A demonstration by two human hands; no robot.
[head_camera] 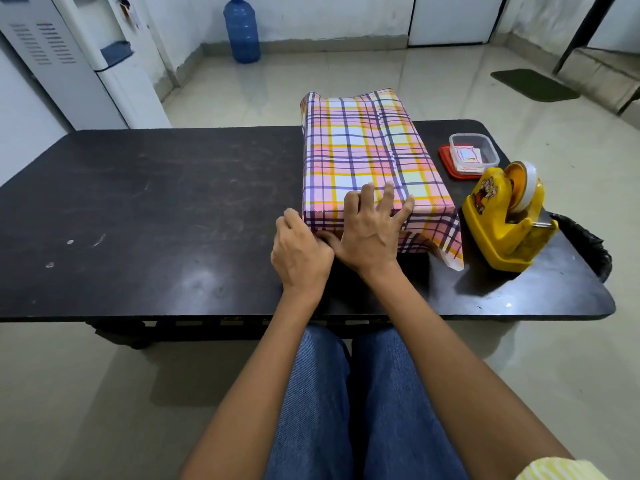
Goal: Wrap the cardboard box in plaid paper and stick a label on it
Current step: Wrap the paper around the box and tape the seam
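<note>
Head view, from the left: the dark table [138,202] lies bare-topped up to the left hand [301,251], which sits at the near-left corner of the parcel. Its fingers are curled in against the fold, but the back of the hand hides whether they actually pinch the paper. Just beside it, the right hand [370,233] lies flat with fingers spread and straight over the near top edge, thumb down on the near face, pressing and gripping nothing.

The plaid paper [367,150] covers the cardboard box entirely, right of the table's middle, with a seam running lengthwise along the top. The near end looks unfinished: a loose flap [450,244] hangs at the near-right corner.

To do this end fold well, I would keep the flat hand pinning the top, crease the left side in tight against the corner, then do the same with the right flap before reaching for tape.

Further right, a clear tub [486,147] rests on its red lid [445,164] and holds a few white slips [467,157], likely the labels. A yellow tape dispenser [498,220] stands nearest the edge, a roll loaded.
</note>
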